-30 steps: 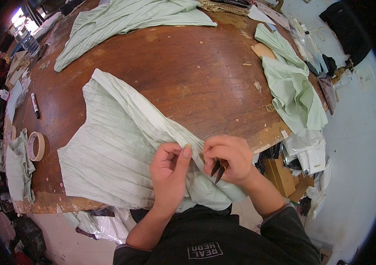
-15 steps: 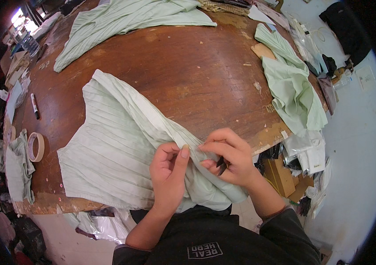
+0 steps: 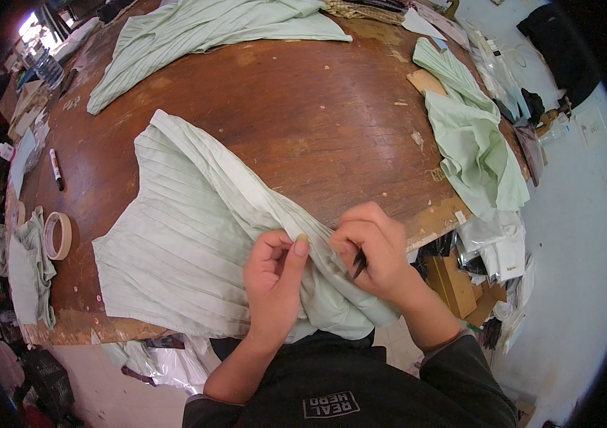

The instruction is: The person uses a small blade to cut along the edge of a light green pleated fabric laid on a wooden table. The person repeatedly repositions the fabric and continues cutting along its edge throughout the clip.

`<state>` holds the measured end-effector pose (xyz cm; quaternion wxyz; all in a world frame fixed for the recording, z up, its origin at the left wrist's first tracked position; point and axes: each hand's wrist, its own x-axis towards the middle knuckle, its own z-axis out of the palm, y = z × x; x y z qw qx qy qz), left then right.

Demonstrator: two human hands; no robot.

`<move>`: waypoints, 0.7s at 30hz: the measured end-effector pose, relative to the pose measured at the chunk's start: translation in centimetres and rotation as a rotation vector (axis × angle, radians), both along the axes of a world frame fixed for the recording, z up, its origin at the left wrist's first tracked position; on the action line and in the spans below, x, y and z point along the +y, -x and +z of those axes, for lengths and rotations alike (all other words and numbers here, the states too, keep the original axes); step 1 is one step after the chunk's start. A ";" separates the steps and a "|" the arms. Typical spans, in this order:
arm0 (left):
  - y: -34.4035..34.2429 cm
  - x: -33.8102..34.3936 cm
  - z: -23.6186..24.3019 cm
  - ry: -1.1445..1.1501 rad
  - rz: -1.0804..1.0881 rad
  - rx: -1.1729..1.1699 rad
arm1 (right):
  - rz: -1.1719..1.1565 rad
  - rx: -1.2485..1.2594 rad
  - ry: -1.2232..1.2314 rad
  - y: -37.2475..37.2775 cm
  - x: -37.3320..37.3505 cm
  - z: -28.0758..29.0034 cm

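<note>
A pale green pleated garment (image 3: 175, 221) lies over the table's near edge, its long folded border running from the upper left down toward me. My left hand (image 3: 275, 274) pinches that border between thumb and fingertips. Just right of it, my right hand (image 3: 371, 250) is closed, thumb and index fingertip pressed together close above the cloth. A small black pointed tool (image 3: 360, 264) pokes out of the right palm; the rest of it is hidden by the fingers. Whether the right fingertips also pinch a thread is too small to tell.
More pale green cloth lies on the wooden table (image 3: 303, 107): a pleated piece (image 3: 211, 28) at the far side and a crumpled piece (image 3: 475, 135) at right. At left are a tape roll (image 3: 58, 236), a marker (image 3: 56, 170) and folded cloth (image 3: 31, 274). Cardboard (image 3: 453, 285) stands below the right edge.
My right fingers have curled in and drawn together, and the hand has lifted slightly from the border. The left hand keeps its pinch almost in place.
</note>
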<state>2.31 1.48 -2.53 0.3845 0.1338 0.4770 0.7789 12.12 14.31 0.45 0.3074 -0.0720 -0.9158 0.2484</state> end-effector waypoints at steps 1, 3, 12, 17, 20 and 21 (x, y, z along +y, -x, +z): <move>0.0 -0.1 -0.1 -0.002 0.003 0.008 | -0.012 -0.039 0.075 -0.2 -0.1 0.3; 0.1 -0.2 -0.5 -0.005 0.010 0.023 | -0.087 -0.139 0.282 -0.2 -0.6 1.8; 0.1 -0.1 -0.4 -0.077 -0.018 -0.125 | -0.037 -0.151 0.005 -1.1 0.5 1.6; 0.1 -0.1 -0.5 -0.082 -0.019 -0.127 | -0.016 -0.130 -0.110 -1.1 0.7 1.7; 0.1 -0.1 -0.7 -0.099 -0.018 -0.127 | 0.003 -0.125 -0.120 -1.0 0.7 1.8; 0.1 -0.1 -0.7 -0.105 -0.018 -0.126 | 0.000 -0.127 -0.128 -1.0 0.6 1.9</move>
